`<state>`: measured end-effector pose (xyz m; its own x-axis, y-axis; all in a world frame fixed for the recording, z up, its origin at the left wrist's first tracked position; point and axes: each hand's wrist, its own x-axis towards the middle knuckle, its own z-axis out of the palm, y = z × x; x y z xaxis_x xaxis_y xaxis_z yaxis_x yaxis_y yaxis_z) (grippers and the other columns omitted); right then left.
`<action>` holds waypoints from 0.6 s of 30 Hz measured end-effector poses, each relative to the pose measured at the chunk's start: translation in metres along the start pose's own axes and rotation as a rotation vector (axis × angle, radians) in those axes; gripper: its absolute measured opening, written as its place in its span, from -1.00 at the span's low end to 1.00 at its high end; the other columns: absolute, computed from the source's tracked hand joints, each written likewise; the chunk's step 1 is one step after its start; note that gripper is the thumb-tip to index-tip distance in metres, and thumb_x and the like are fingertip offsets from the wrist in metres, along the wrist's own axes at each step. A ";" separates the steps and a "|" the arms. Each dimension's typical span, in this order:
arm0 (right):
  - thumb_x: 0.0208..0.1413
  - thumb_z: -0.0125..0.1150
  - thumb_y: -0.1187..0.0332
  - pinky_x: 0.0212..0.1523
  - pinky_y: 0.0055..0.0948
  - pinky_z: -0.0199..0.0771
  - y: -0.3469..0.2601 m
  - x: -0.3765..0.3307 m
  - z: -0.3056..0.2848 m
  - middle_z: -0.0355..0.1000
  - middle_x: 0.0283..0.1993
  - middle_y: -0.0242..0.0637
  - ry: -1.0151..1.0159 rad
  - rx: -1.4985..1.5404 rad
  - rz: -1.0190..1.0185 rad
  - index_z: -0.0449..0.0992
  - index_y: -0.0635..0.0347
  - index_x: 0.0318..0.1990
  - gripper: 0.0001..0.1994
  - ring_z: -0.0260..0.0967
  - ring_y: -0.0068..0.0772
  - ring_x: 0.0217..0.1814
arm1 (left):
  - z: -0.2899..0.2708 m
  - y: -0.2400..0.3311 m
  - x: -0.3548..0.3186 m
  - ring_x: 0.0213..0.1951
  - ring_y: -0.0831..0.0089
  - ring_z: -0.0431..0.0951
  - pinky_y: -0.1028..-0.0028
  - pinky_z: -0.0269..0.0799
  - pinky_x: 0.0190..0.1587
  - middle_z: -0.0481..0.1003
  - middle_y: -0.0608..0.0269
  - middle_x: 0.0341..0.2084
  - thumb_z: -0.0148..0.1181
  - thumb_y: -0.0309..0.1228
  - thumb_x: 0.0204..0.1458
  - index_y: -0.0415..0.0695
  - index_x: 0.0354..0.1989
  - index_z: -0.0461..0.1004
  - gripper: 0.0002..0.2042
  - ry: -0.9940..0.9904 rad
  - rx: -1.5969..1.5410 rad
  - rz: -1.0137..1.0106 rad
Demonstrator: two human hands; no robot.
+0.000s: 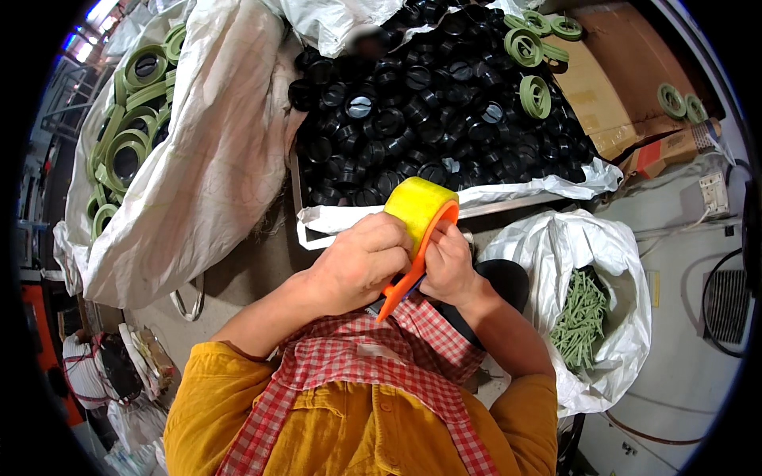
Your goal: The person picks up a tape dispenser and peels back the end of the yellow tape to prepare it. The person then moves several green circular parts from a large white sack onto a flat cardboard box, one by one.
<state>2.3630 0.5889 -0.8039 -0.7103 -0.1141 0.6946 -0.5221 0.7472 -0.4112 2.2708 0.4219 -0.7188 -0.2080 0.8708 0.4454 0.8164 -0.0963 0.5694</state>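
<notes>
Head view: left hand and right hand fingers pinching yellow tape roll in orange dispenser

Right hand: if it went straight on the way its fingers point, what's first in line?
The right hand points up and left into the yellow tape roll on the orange dispenser, which it already touches. Beyond lies the pile of black caps; depth unclear.

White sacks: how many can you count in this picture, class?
3. One white sack of green rings lies at left, one holds black caps at the top, one holds green pins at right. Others may be hidden.
</notes>
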 end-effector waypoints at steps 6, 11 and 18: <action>-0.41 0.16 0.60 -0.12 -0.18 0.37 0.000 0.001 0.001 0.45 -0.24 -0.02 0.036 -0.012 0.001 0.42 0.36 -0.34 -0.69 0.42 0.00 -0.21 | 0.001 0.009 0.010 -0.17 0.14 0.45 0.32 0.42 -0.14 0.42 0.13 -0.23 0.32 -0.61 -0.36 -0.18 -0.46 0.44 -0.77 0.154 0.158 -0.023; -0.41 0.17 0.59 -0.18 -0.18 0.37 0.001 -0.006 0.002 0.43 -0.27 0.01 -0.002 0.006 0.044 0.42 0.38 -0.35 -0.69 0.39 0.06 -0.26 | 0.003 0.007 0.009 -0.17 0.15 0.47 0.33 0.41 -0.14 0.45 0.15 -0.20 0.35 -0.61 -0.34 -0.17 -0.47 0.46 -0.78 0.146 0.101 -0.104; -0.41 0.15 0.60 -0.17 -0.20 0.37 -0.001 -0.001 -0.003 0.43 -0.27 0.01 0.013 -0.034 0.011 0.42 0.39 -0.34 -0.69 0.39 0.02 -0.24 | 0.004 0.000 0.002 -0.19 0.17 0.45 0.34 0.41 -0.18 0.44 0.15 -0.23 0.34 -0.61 -0.36 -0.19 -0.47 0.44 -0.77 0.103 0.070 -0.085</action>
<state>2.3656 0.5902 -0.8022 -0.7099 -0.0974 0.6976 -0.4977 0.7702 -0.3989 2.2726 0.4260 -0.7210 -0.3293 0.8200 0.4682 0.8282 0.0126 0.5604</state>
